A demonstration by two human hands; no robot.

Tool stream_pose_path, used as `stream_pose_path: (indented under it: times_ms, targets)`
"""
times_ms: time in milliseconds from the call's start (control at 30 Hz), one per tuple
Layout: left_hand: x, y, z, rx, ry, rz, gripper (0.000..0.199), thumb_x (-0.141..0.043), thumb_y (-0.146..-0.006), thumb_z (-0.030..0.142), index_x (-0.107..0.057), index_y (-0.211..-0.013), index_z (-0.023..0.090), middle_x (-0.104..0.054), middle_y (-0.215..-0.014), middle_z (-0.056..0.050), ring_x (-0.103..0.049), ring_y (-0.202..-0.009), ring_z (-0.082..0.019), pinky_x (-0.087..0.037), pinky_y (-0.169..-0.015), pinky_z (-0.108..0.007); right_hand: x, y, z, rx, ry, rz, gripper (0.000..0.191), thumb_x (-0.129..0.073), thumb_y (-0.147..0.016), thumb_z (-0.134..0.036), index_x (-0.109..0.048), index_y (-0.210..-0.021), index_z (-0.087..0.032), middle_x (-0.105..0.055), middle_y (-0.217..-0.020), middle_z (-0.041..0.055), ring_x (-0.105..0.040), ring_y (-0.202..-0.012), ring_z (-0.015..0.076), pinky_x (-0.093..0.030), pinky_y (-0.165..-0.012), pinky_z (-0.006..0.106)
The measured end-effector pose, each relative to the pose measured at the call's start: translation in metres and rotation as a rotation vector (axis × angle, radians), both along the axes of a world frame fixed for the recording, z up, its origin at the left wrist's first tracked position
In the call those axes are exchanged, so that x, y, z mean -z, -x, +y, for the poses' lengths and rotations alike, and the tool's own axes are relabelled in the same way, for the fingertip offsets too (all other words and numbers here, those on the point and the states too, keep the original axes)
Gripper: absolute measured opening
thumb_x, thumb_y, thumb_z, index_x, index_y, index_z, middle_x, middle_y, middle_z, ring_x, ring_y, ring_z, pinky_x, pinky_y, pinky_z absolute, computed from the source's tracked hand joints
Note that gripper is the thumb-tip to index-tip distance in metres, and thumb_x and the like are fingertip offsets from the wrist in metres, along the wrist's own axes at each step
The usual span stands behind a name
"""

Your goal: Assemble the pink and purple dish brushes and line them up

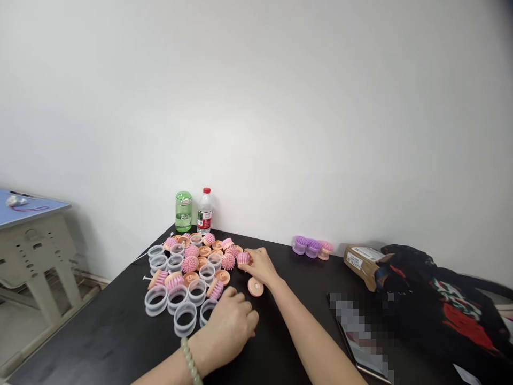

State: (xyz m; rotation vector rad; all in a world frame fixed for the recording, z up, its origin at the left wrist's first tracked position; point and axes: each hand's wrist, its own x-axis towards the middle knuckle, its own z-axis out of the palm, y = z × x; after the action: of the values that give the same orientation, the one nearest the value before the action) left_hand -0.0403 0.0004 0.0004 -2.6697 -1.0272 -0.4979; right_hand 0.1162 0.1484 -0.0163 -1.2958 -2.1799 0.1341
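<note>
On the black table lies a loose pile of pink bristled brush heads (189, 263), peach round discs (191, 278) and clear plastic rings (185, 318). My right hand (261, 266) reaches the pile's right side, its fingertips against a pink bristled head (242, 259). A single peach disc (255, 286) lies just below that hand, apart from it. My left hand (229, 326), with a pale beaded bracelet (189, 362) on its wrist, rests palm down beside a clear ring (207, 312). Its curled fingers hide whatever lies beneath them.
A green bottle (183, 212) and a red-capped water bottle (204, 212) stand at the wall. Purple-and-pink assembled brushes (311, 247) sit further right, by a cardboard parcel (363, 266) and dark patterned fabric (433, 289). A pixelated flat object (358, 331) lies nearby. A blue-topped desk (28, 208) stands left.
</note>
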Motion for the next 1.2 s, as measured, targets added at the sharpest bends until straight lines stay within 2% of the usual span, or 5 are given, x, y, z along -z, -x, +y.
stream_pose_path:
  times_ms: [200, 400, 900, 1100, 1200]
  targets:
    - [-0.014, 0.023, 0.015, -0.544, 0.01, -0.135, 0.019, -0.066, -0.079, 0.013, -0.064, -0.097, 0.017, -0.063, -0.103, -0.012, -0.057, -0.098, -0.032, -0.044, -0.079, -0.043, -0.011, 0.011, -0.005, -0.004, 0.014, 0.06, 0.03, -0.074, -0.068, -0.018, -0.068, -0.097, -0.021, -0.07, -0.104, 0.0063, -0.056, -0.102, 0.0262, -0.042, -0.092, 0.039]
    - [-0.025, 0.056, 0.03, -0.713, 0.096, -0.172, 0.021, -0.049, -0.088, 0.012, -0.066, -0.101, 0.011, -0.065, -0.1, -0.019, -0.058, -0.098, -0.035, -0.044, -0.081, -0.045, -0.018, -0.01, -0.039, 0.034, 0.036, 0.344, 0.041, -0.063, -0.073, -0.023, -0.06, -0.114, -0.021, -0.063, -0.114, 0.0077, -0.062, -0.103, 0.0246, -0.051, -0.089, 0.04]
    - [-0.011, 0.063, 0.046, -0.546, 0.129, -0.448, 0.013, -0.057, -0.077, 0.011, -0.056, -0.066, 0.018, -0.062, -0.083, -0.012, -0.062, -0.086, -0.031, -0.047, -0.076, -0.044, -0.007, -0.041, -0.126, -0.035, 0.277, 0.855, 0.048, -0.076, -0.063, -0.027, -0.06, -0.108, -0.021, -0.066, -0.11, 0.0085, -0.068, -0.097, 0.0257, -0.058, -0.085, 0.041]
    - [-0.017, 0.051, 0.038, -0.317, 0.053, -0.65, 0.021, -0.053, -0.081, 0.011, -0.051, -0.099, 0.022, -0.057, -0.106, -0.009, -0.058, -0.103, -0.027, -0.049, -0.088, -0.045, -0.019, -0.041, -0.138, -0.079, 0.225, 1.134, 0.054, -0.082, -0.069, -0.037, -0.058, -0.115, -0.022, -0.066, -0.117, 0.0111, -0.065, -0.108, 0.028, -0.053, -0.095, 0.043]
    - [-0.018, 0.033, 0.024, -0.101, 0.227, -0.863, 0.046, -0.06, -0.08, 0.015, -0.042, -0.121, 0.024, -0.057, -0.116, -0.008, -0.059, -0.106, -0.025, -0.05, -0.092, -0.044, -0.024, -0.039, -0.148, -0.123, 0.159, 1.197, 0.052, -0.081, -0.073, -0.034, -0.057, -0.118, -0.024, -0.065, -0.119, 0.01, -0.065, -0.109, 0.0262, -0.053, -0.095, 0.041]
